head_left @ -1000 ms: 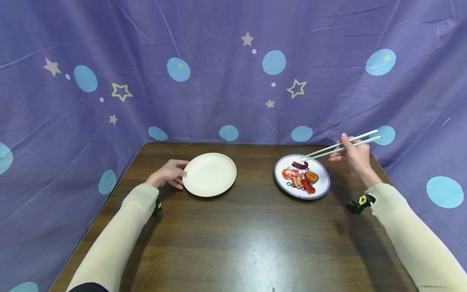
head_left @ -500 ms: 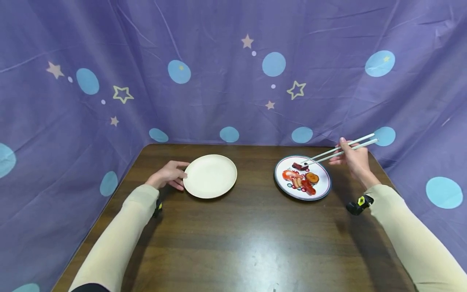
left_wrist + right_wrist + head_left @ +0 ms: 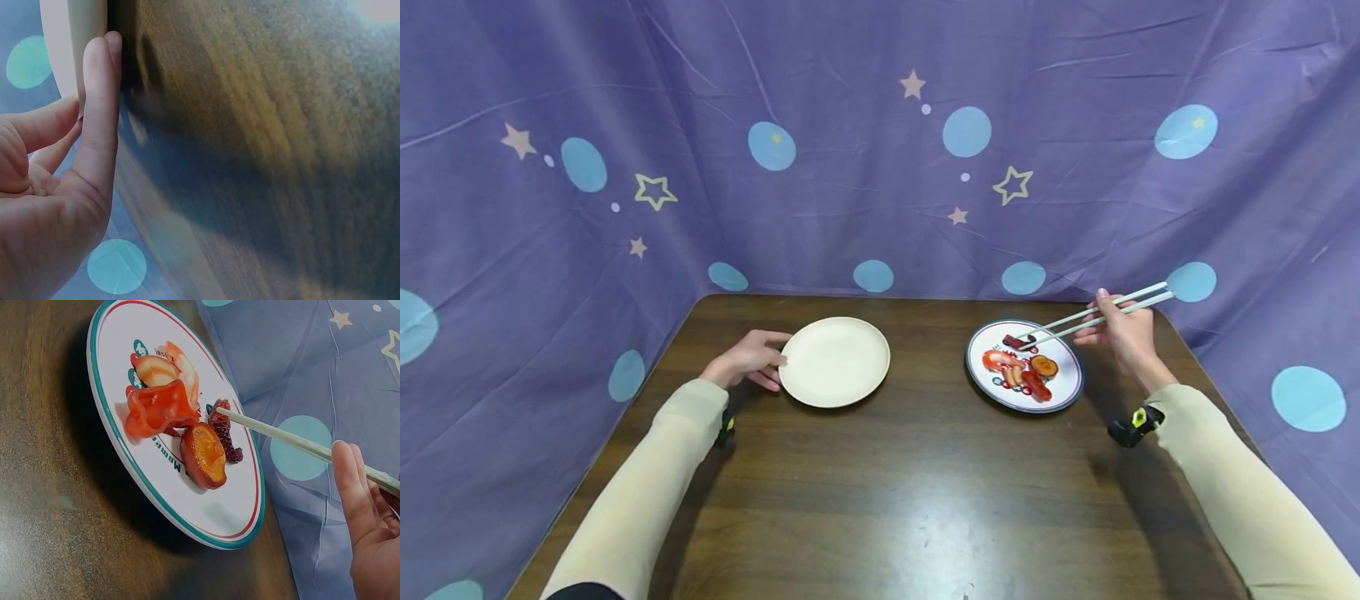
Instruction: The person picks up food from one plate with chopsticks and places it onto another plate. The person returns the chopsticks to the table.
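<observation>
A cream plate (image 3: pixel 835 362) lies at the table's left, its rim pinched between the thumb and fingers of my left hand (image 3: pixel 747 358); the thumb is on the rim in the left wrist view. My right hand (image 3: pixel 1126 329) holds a pair of pale green chopsticks (image 3: pixel 281 433). Their tips are at a dark red, bumpy, tentacle-like food piece (image 3: pixel 222 428) on a white plate (image 3: pixel 1063 385) with a teal rim. Beside that piece on the plate are an orange-brown round piece (image 3: pixel 205 456), a red curled piece (image 3: pixel 159 409) and a shrimp-like piece (image 3: pixel 182 359).
Both plates stand on a dark wooden table (image 3: pixel 880 467), apart from each other, near its far edge. A purple curtain (image 3: pixel 850 208) with stars and blue dots hangs behind and at the sides. A black wrist camera (image 3: pixel 1131 429) sits under the right sleeve.
My right hand has moved slightly down, and the chopstick tips have come down from the far side of the tentacle-like piece onto it. My left hand stays at the cream plate.
</observation>
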{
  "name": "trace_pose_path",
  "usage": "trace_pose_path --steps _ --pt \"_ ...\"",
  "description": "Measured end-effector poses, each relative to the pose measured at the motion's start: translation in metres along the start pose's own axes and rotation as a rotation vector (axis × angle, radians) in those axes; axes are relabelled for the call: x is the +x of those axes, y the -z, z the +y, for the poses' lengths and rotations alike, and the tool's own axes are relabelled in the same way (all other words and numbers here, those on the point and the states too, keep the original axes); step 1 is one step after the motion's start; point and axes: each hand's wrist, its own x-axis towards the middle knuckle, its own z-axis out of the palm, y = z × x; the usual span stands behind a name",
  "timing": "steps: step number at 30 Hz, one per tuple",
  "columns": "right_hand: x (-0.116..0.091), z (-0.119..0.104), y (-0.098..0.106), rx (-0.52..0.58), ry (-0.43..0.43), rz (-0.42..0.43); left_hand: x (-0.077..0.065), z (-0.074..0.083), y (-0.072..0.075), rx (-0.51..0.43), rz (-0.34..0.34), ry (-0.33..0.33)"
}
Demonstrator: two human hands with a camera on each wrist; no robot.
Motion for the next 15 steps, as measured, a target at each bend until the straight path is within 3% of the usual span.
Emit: trace_pose_path --steps 15 --pt "0.0035 0.0096 -0.0003 -0.092 -0.012 0.017 -0.0029 0.0025 -0.0027 0.000 0.008 0.011"
